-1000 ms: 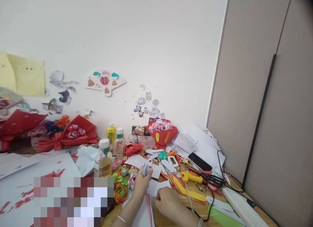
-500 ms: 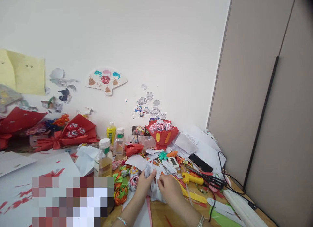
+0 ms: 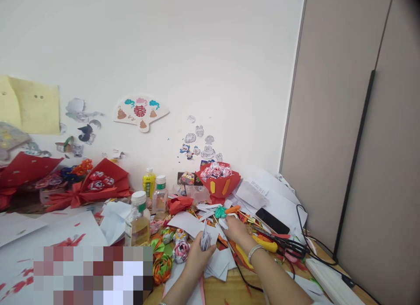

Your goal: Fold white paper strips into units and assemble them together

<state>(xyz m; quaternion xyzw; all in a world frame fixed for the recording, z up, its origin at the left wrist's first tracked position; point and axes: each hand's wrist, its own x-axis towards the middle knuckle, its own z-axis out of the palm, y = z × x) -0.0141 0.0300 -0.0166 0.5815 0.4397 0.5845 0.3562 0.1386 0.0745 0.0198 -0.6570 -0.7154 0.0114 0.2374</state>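
My left hand (image 3: 199, 254) is closed around a small bundle of folded white paper (image 3: 205, 240), gripped upright between thumb and fingers. Just below it, loose white paper pieces (image 3: 221, 263) rest on the wooden table. My right hand (image 3: 236, 229) stretches over the clutter, its fingers apart and pointing down at white paper strips (image 3: 223, 223); the fingertips are partly hidden. Beside those fingers sit a teal crumpled paper piece (image 3: 220, 212) and an orange one (image 3: 232, 209). A yellow glue gun (image 3: 267, 243) lies partly behind my right wrist.
Bottles (image 3: 138, 222) and folded paper flowers (image 3: 163, 266) stand left of my hands. A red-wrapped bouquet (image 3: 219, 184) is at the back by the wall. On the right are a phone (image 3: 272, 220), black cables (image 3: 292, 248) and a white power strip (image 3: 333, 281).
My right hand has left the folded paper and moved forward and right to the strips. My left hand keeps the paper bundle. Loose white pieces beneath it are now uncovered.
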